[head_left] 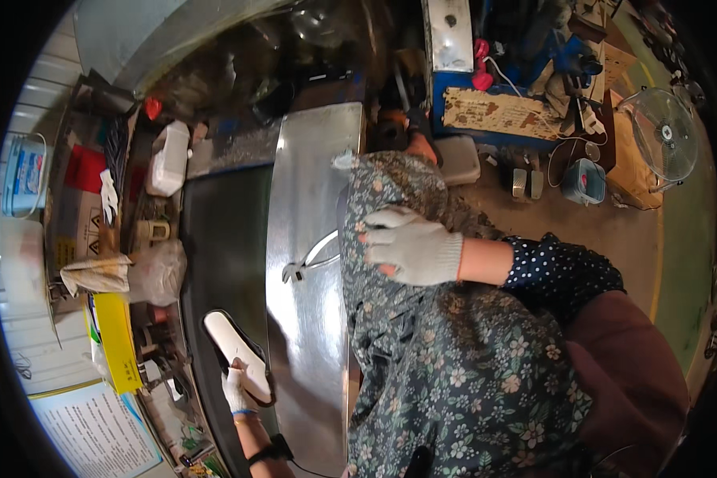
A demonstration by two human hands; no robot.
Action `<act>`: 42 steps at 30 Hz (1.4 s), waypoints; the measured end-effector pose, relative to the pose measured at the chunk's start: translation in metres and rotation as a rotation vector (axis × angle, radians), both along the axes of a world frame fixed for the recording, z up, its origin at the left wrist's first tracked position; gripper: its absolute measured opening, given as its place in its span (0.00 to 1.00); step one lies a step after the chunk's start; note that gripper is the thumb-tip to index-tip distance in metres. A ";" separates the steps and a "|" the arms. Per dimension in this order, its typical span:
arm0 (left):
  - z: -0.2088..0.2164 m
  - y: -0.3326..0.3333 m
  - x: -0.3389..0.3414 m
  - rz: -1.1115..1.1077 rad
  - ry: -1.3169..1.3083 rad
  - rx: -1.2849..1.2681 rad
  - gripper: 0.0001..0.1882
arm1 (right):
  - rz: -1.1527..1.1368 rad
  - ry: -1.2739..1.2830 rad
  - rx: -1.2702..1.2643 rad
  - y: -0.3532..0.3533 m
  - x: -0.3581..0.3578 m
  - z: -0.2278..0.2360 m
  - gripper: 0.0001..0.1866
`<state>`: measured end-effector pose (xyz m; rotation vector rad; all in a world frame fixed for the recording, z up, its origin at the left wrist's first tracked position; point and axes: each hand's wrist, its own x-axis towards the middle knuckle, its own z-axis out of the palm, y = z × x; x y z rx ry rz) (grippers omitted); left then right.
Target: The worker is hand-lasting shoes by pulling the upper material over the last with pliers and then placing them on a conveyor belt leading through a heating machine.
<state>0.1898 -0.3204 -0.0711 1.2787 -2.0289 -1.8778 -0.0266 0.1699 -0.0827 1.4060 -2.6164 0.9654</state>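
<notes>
The right hand (410, 245), gloved, lies flat and spread on floral cloth (454, 358) draped over the near edge of a shiny steel counter (311, 199). The left hand (235, 390), also gloved, grips a white sole (235, 350) over a dark belt (223, 231) on the far side of the steel strip. Between the hands, scissors (311, 259) lie on the steel. Beyond the left hand, a cluttered shelf holds a plastic bag (159, 271), a white jug (170, 159) and a yellow box (118, 338). Past the right hand, the concrete floor (597, 231) carries a fan (665, 135) and a blue bench (502, 111).
</notes>
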 end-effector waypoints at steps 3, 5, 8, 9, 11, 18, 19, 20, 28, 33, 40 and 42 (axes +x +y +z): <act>0.026 0.089 -0.008 -0.102 0.284 0.349 0.28 | 0.045 -0.400 -0.177 -0.025 0.002 0.067 0.32; 0.027 0.156 -0.022 -0.228 0.277 0.170 0.28 | 0.099 -0.315 -0.581 -0.034 0.008 0.094 0.37; 0.041 0.273 -0.043 -0.393 0.443 -0.118 0.37 | -0.158 0.005 -0.594 -0.024 0.023 0.118 0.35; 0.055 0.295 -0.063 -0.444 0.535 -0.166 0.42 | -0.148 0.077 -0.562 -0.019 0.018 0.116 0.30; 0.058 0.310 -0.103 -0.469 0.514 0.134 0.37 | -0.085 0.076 -0.388 -0.002 0.017 0.100 0.25; 0.071 0.338 -0.165 -0.395 0.572 0.770 0.17 | -0.104 0.155 -0.413 0.023 0.026 0.096 0.19; 0.071 0.341 -0.164 -0.317 0.567 0.806 0.14 | -0.079 0.071 -0.396 0.031 0.026 0.100 0.19; 0.072 0.344 -0.162 -0.342 0.535 0.818 0.11 | -0.050 -0.014 -0.379 0.037 0.026 0.102 0.18; 0.064 0.383 -0.142 -0.504 0.756 0.144 0.39 | -0.089 0.005 -0.374 0.052 0.008 0.072 0.15; 0.074 0.379 -0.129 -0.633 0.626 -0.300 0.39 | -0.041 -0.035 -0.311 0.051 0.013 0.081 0.16; 0.062 0.355 -0.135 -0.616 0.449 -0.364 0.34 | 0.014 -0.239 -0.386 0.039 -0.001 0.064 0.18; 0.060 0.347 -0.140 -0.557 0.453 -0.384 0.33 | 0.060 -0.414 -0.211 0.058 -0.001 0.052 0.17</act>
